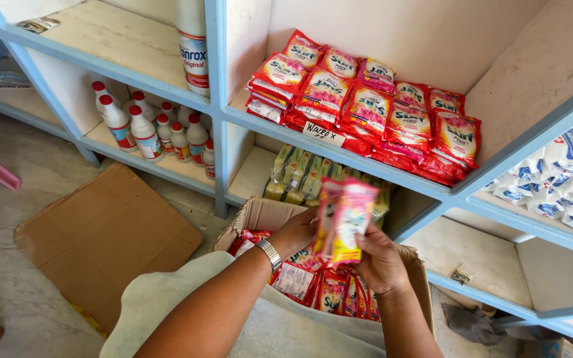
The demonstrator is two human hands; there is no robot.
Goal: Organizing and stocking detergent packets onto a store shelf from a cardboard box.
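Head view: both hands pinch a small stack of pink sachets [343, 219], left hand [296, 231] behind, right hand [379, 262] fingers below, above the open cardboard box [260, 213]. They look light, soft and slippery; gripping the edges seems safest.

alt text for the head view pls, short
Both hands, left hand and right hand, hold a small stack of pink sachets above an open cardboard box of more sachets. Behind it, blue-edged shelves carry red sachets and white bottles with red caps.
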